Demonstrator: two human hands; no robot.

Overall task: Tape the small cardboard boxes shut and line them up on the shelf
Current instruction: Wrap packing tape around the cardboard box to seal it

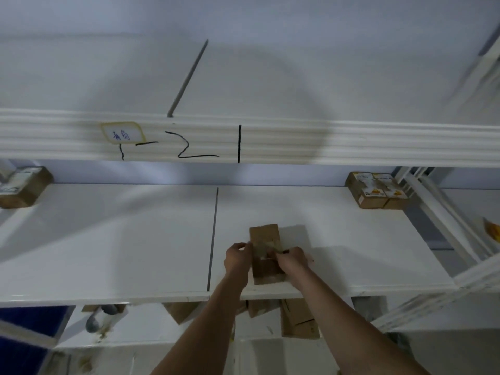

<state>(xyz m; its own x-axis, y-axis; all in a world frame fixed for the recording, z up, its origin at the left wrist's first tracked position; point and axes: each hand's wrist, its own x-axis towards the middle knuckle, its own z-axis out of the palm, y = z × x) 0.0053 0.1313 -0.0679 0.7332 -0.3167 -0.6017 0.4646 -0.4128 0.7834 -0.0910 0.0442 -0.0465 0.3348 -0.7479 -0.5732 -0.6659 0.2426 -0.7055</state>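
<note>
A small brown cardboard box (266, 236) lies near the front edge of the white shelf (135, 239), right of the shelf's seam. A strip of tape (261, 250) is stretched across its top. My left hand (238, 257) pinches the strip's left end at the box's left side. My right hand (290, 259) pinches the right end, with something dark between its fingers that I cannot make out. Both hands sit over the middle of the box and hide part of its top.
Two labelled boxes (376, 193) stand together at the shelf's back right, and another box (25, 186) sits at the back left. A beam (297, 142) with marker writing runs overhead. Several boxes (297, 318) lie on the lower level. A shelf upright (443, 220) slants at right.
</note>
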